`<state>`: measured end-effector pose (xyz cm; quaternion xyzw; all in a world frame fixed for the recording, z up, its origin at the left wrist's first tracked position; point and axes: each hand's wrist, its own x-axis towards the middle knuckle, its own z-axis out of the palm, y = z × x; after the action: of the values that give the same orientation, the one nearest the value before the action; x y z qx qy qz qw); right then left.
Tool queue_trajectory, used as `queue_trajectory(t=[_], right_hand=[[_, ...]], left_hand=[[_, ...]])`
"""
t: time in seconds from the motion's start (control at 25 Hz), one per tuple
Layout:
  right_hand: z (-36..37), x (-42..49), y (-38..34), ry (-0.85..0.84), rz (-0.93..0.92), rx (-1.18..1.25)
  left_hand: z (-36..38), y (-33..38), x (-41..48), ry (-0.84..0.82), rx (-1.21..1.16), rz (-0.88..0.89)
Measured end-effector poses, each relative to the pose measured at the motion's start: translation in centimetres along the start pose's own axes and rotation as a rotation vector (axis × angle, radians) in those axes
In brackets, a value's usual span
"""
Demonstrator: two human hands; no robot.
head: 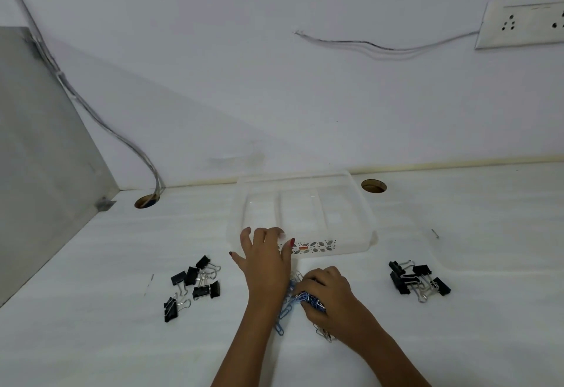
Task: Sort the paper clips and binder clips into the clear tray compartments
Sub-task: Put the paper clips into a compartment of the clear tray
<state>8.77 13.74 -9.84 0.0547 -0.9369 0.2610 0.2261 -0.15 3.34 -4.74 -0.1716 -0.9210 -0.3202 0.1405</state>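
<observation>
Paper clips [288, 298], likely light, slippery, best clumped, clenched in right hand [329, 292] before clear tray [345, 248]; left hand [265, 261] splayed at rim

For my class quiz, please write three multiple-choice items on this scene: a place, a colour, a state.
1. Where do the binder clips lie? A in the tray; B on the table; C in a hand.
2. Colour of the paper clips in the right hand? A red; B blue; C green.
3. The left hand's fingers are: A spread; B in a fist; C round a clip.
B, both groups lie on the table; B, blue loops show; A, they reach straight at the tray.
</observation>
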Motion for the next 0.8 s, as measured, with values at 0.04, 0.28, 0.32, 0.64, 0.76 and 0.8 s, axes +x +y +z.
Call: queue_trajectory(t=[0.04, 0.28, 0.32, 0.64, 0.76, 0.8], right_hand=[[-0.2, 0.0, -0.1, -0.008, 0.016, 0.013], [-1.9, 0.6, -1.1, 0.06, 0.197, 0.197], [-2.2, 0.7, -1.2, 0.095, 0.234, 0.262], [-3.9, 2.0, -2.5, 0.233, 0.411, 0.457], [-4.3, 2.4, -2.5, 0.186, 0.429, 0.43], [-4.4, 2.6, -2.5, 0.145, 0.424, 0.41]], left_hand=[[0.0, -0.2, 0.0, -0.002, -0.038, 0.025], [-1.5, -2.1, -3.9, 0.196, -0.43, 0.097], [-1.5, -2.4, -5.0, 0.188, -0.472, 0.079], [-0.3, -2.8, -6.1, -0.082, -0.361, 0.1], [-0.4, -2.8, -5.5, -0.083, -0.366, 0.061], [-0.4, -2.8, -5.4, -0.087, -0.371, 0.045]])
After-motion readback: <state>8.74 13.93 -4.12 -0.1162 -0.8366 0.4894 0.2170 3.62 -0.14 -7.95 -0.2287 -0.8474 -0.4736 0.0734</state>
